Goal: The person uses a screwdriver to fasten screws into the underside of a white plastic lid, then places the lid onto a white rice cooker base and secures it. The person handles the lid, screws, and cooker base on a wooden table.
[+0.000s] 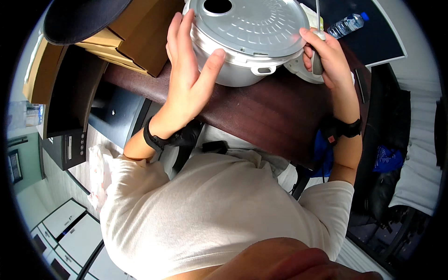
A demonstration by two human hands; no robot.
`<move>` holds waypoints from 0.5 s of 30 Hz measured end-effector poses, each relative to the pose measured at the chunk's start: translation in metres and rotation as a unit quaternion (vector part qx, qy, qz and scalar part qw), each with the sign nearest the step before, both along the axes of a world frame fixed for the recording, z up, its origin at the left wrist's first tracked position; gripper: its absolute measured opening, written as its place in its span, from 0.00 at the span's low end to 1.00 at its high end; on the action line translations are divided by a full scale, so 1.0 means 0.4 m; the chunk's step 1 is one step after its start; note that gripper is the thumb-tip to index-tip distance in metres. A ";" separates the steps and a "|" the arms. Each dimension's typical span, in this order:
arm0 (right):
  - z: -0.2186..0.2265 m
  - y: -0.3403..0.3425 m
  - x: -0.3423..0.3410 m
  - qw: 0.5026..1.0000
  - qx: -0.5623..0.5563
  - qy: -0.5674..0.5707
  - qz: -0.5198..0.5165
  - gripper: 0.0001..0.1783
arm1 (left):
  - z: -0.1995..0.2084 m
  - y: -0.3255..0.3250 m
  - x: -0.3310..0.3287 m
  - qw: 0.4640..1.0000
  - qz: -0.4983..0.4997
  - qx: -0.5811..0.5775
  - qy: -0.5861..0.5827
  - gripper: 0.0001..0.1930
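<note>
A round grey-and-silver appliance body (256, 32), pot-shaped, stands on the dark brown table (266, 112). Its upper face has a dark round hole and rings of slots; a small loop-shaped lug juts from the near side. My left hand (189, 81) lies against its left wall, fingers stretched and thumb apart. In my right hand (330, 56) is a screwdriver (317, 63) with a grey-and-white handle, its thin metal shaft pointing up and away. That hand is beside the appliance's right rim. Below it, a white rounded part (299, 70) is partly hidden.
Cardboard boxes (144, 35) are stacked at the table's left, with a dark rounded object (84, 18) in front of them. A water bottle with a blue cap (346, 26) lies at the far right on a dark, pale-edged panel (380, 44). A black couch (385, 121) is on the right.
</note>
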State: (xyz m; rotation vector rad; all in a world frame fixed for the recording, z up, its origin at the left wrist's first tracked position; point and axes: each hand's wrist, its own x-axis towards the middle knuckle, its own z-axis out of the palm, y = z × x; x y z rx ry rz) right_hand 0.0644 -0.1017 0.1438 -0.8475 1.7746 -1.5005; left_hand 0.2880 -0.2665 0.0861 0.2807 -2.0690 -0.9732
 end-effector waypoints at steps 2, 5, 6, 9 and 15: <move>0.009 0.002 0.009 1.000 0.009 0.004 0.006 0.15 | 0.008 -0.012 -0.001 0.998 0.022 -0.050 -0.014 0.35; 0.010 0.008 0.012 0.997 -0.029 -0.075 0.018 0.14 | 0.024 -0.036 -0.008 0.998 0.000 -0.057 0.000 0.32; 0.015 0.007 0.014 0.995 -0.036 -0.090 -0.003 0.13 | 0.027 -0.040 -0.008 1.000 -0.011 -0.021 0.005 0.31; 0.027 -0.005 0.008 0.991 -0.053 -0.113 -0.040 0.12 | 0.034 -0.055 -0.015 0.998 -0.026 0.052 0.021 0.30; 0.033 -0.002 0.033 0.984 -0.079 -0.146 -0.058 0.09 | 0.007 -0.129 -0.036 0.987 -0.067 0.139 0.040 0.41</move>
